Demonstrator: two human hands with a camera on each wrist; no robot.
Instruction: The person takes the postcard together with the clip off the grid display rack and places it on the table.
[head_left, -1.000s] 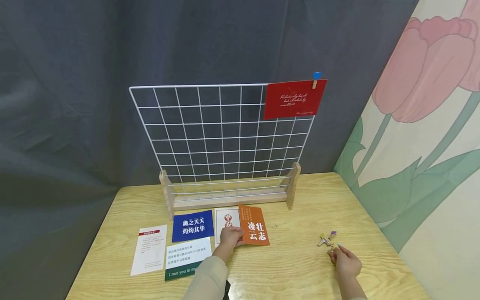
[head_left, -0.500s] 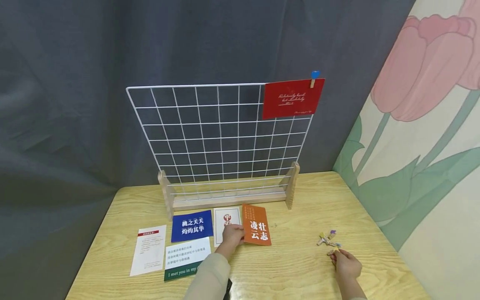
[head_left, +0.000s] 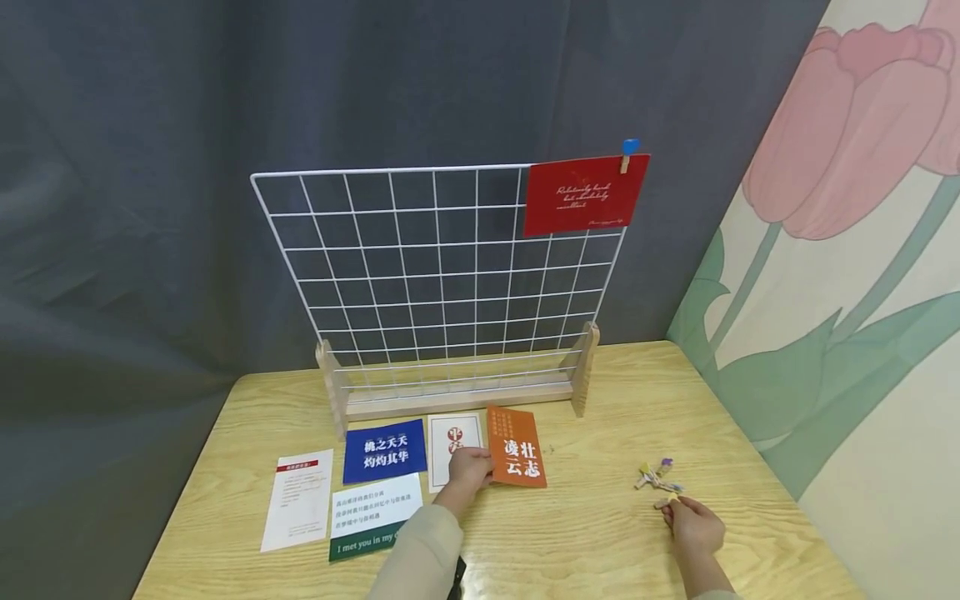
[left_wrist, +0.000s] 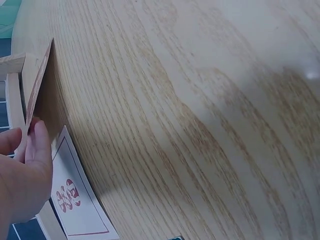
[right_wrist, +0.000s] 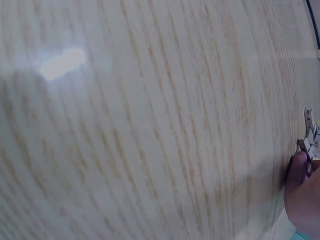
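Note:
My left hand (head_left: 468,473) pinches the left edge of an orange card (head_left: 516,446) with white Chinese characters. In the left wrist view the card (left_wrist: 41,82) stands tilted up off the table, between thumb and fingers. Beside that hand lies a white card (head_left: 454,429) with a red emblem, partly covered by the fingers. At the right, my right hand (head_left: 696,527) pinches a small wooden clothespin (head_left: 663,502) with a yellow ornament. Just beyond it lies a little heap of clothespins (head_left: 655,477) with coloured ornaments. The right wrist view shows this hand (right_wrist: 304,192) only at its edge.
A white wire grid (head_left: 442,244) stands in a wooden base (head_left: 465,406) at the back. A blue-topped clothespin (head_left: 627,157) fixes a red card (head_left: 581,198) to its upper right corner. A blue card (head_left: 385,451), a white-and-green card (head_left: 375,515) and a white slip (head_left: 297,500) lie left.
The orange card has shifted slightly right in my left hand, uncovering more of the white card. My right hand has drawn the yellow-topped clothespin slightly apart from the heap.

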